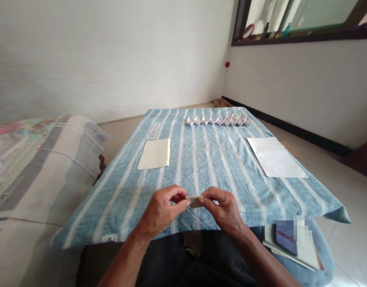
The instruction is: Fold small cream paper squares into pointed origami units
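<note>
Above the near edge of the table, a small folded piece of cream paper point(195, 202) is held between both hands. My left hand point(168, 207) pinches its left end with thumb and forefinger. My right hand point(220, 205) grips the right end in the same way. Beyond my left hand lies a stack of cream paper point(155, 154), flat on the cloth. A row of folded, pointed paper shapes point(219, 119) stands at the far side of the table.
A striped blue cloth point(187, 159) covers the table. White sheets point(277, 157) lie near its right edge. At lower right, a phone point(286, 239) rests on papers on a blue seat point(325, 247). A bed point(52, 179) stands to the left.
</note>
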{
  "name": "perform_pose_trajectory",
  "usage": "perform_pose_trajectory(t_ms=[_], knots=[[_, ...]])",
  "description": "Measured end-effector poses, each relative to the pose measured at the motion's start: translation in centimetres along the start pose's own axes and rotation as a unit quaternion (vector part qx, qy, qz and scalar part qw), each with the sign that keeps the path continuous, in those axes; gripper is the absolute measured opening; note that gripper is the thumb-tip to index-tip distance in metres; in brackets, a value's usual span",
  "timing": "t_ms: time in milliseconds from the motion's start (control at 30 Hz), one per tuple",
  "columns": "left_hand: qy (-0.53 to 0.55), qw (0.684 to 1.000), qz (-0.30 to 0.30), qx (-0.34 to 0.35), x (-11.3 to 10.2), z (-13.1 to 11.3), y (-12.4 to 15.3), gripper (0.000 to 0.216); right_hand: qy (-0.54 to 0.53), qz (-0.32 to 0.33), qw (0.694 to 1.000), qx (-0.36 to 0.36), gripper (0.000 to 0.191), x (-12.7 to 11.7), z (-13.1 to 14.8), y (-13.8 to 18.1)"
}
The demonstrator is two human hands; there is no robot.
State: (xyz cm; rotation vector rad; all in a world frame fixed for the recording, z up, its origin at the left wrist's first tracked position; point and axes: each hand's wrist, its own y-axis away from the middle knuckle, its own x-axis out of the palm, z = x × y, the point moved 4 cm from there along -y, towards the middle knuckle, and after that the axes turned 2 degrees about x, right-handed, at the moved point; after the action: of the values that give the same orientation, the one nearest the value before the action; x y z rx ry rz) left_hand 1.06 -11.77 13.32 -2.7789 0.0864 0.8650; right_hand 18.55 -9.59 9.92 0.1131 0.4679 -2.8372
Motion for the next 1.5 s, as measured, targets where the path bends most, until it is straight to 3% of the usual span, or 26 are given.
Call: perform_pose_trajectory(t_ms=[233, 767, 900, 1067, 1267, 1500], knots=[[-0.006, 1.0, 0.006, 0.008, 0.1, 0.2, -0.1, 0.015, 0.002, 0.003, 1.0, -0.006, 0.022, 0.1, 0.0, 0.0], [0.001, 1.0, -0.018, 0.011, 0.3, -0.1, 0.3, 0.014, -0.006, -0.019, 1.0, 0.003, 0.02, 0.3, -0.3, 0.1], [-0.007, 0.999, -0.038, 0.022, 0.4, -0.4, 0.4, 0.014, 0.01, -0.066, 0.997, -0.046, 0.02, 0.2, -0.1, 0.4], [-0.037, 0.996, -0.054, 0.052, 0.5, -0.7, 0.5, 0.014, 0.134, -0.064, 0.977, -0.15, 0.024, 0.1, 1.0, 0.7], [-0.073, 0.989, -0.063, 0.109, 0.5, -1.6, 0.6, 0.011, 0.203, -0.015, 0.961, -0.185, 0.018, 0.5, 2.3, 0.8], [-0.083, 0.984, -0.064, 0.141, 0.3, -2.8, 0.8, 0.011, 0.163, 0.007, 0.969, -0.185, 0.016, 0.7, 3.3, 0.3]])
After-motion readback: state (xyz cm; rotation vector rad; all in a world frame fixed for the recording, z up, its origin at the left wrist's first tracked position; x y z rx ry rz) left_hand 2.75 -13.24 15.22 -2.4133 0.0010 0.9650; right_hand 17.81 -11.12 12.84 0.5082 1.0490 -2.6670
